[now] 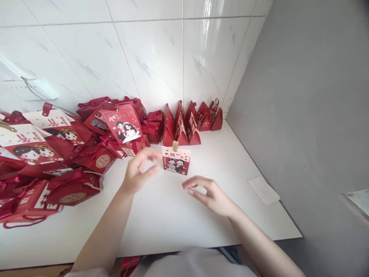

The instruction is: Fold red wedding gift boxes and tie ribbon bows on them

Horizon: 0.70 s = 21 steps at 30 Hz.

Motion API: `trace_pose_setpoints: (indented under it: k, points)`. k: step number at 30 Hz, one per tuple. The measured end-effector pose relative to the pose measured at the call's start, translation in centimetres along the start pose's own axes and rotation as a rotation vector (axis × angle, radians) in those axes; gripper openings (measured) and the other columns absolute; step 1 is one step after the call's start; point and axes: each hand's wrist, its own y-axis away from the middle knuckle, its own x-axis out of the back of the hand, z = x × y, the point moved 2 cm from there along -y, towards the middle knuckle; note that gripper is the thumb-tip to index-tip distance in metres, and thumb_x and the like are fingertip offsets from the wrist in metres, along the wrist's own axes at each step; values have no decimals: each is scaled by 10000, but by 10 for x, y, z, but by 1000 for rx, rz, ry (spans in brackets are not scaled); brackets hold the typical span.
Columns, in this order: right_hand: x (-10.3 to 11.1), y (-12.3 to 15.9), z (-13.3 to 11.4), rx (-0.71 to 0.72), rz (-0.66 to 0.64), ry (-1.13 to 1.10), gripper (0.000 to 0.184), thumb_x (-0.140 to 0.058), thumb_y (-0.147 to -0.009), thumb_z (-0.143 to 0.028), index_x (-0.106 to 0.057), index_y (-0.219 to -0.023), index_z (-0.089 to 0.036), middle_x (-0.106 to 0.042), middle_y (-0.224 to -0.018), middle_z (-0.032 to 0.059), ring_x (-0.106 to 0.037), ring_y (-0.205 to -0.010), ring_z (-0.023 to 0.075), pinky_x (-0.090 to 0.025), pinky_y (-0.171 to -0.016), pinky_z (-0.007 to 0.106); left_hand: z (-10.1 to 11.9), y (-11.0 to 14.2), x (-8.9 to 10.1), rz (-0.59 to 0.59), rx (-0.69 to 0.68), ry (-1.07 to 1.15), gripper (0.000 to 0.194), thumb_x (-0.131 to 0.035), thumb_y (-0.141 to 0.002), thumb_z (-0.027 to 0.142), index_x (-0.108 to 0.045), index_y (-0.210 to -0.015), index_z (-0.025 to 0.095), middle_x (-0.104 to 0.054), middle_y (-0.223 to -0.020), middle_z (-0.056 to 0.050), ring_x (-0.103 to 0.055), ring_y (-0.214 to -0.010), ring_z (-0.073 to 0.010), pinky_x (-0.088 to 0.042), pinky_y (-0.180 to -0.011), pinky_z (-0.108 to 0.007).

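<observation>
A small red and pale pink gift box (176,161) stands upright on the white table, with a cartoon couple on its front and a tan loop on top. Just left of it is my left hand (141,169), slightly blurred, its thumb and fingers apart and nothing between them. My right hand (211,195) hovers in front and to the right of the same box, fingers curved, with a gap to the thumb. It holds nothing either. Neither hand appears to touch the box.
A heap of red gift boxes (72,177) with ribbons covers the left side. Several triangular red boxes (180,129) line the tiled wall (152,57). White paper (263,190) lies near the grey panel (305,107) on the right. The table's front edge runs close to my body.
</observation>
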Motion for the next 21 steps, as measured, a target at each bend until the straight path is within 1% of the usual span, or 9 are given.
trace_pose_setpoints:
  k: [2, 4, 6, 8, 10, 13, 15, 17, 21]
  points:
    - [5, -17, 13, -52, 227, 1, 252, -575, -957, -409, -658, -1103, -221, -675, -1187, 91, -641, -1087, 208, -529, -935, 368, -28, -3, -13, 20, 68, 78, 536, -723, -803, 499, -554, -1253, 264, -576, -1329, -83, -542, -1260, -274, -492, -1037, -429]
    - [8, -36, 30, -132, 465, 13, 366, -607, -912, -475, -595, -1178, -224, -622, -1289, 112, -608, -1159, 245, -535, -936, 406, -59, -3, -31, -67, 185, 144, 740, -744, -776, 509, -422, -1403, 283, -408, -1530, -103, -423, -1400, -303, -435, -1113, -483]
    - [8, -52, 49, -189, 569, 56, 548, -648, -861, -510, -508, -1311, -229, -519, -1439, 132, -542, -1263, 287, -502, -1003, 466, -83, 3, -48, -179, 243, 180, 876, -758, -766, 509, -313, -1488, 285, -306, -1600, -108, -315, -1477, -314, -362, -1177, -499]
    - [4, -64, 70, -216, 558, 92, 633, -632, -861, -530, -458, -1389, -227, -467, -1498, 133, -496, -1322, 311, -450, -1069, 509, -95, 10, -59, -249, 238, 148, 947, -777, -753, 504, -272, -1516, 260, -309, -1599, -120, -292, -1489, -319, -289, -1223, -495]
    - [1, -69, 88, -196, 500, 97, 611, -563, -906, -539, -451, -1414, -218, -502, -1478, 124, -491, -1338, 304, -421, -1103, 510, -96, 17, -66, -292, 203, 72, 936, -783, -751, 499, -302, -1506, 225, -369, -1562, -136, -342, -1458, -329, -278, -1225, -491]
    - [0, -70, 105, -125, 429, 116, 572, -491, -956, -535, -447, -1432, -221, -552, -1442, 96, -514, -1326, 276, -398, -1133, 481, -90, 19, -67, -333, 145, -12, 724, -656, -868, 504, -392, -1469, 198, -461, -1494, -138, -427, -1391, -325, -333, -1185, -483]
    - [2, -69, 109, -100, 411, 128, 537, -449, -980, -538, -472, -1422, -234, -570, -1430, 74, -530, -1314, 266, -392, -1140, 463, -86, 18, -66, -342, 133, -46, 582, -511, -953, 506, -448, -1445, 201, -524, -1431, -130, -477, -1339, -310, -361, -1156, -463]
    - [2, -69, 109, -116, 412, 117, 533, -399, -999, -550, -484, -1429, -247, -575, -1431, 59, -531, -1319, 262, -388, -1145, 455, -85, 17, -65, -332, 157, -64, 541, -418, -989, 514, -477, -1433, 211, -578, -1361, -118, -521, -1286, -293, -390, -1122, -434]
    - [-5, -65, 106, -161, 384, 7, 645, -412, -997, -564, -305, -1558, -265, -482, -1524, 37, -478, -1386, 247, -377, -1167, 426, -85, 18, -65, -238, 248, 68, 536, -382, -999, 534, -502, -1415, 219, -609, -1352, -83, -567, -1247, -263, -432, -1080, -376]
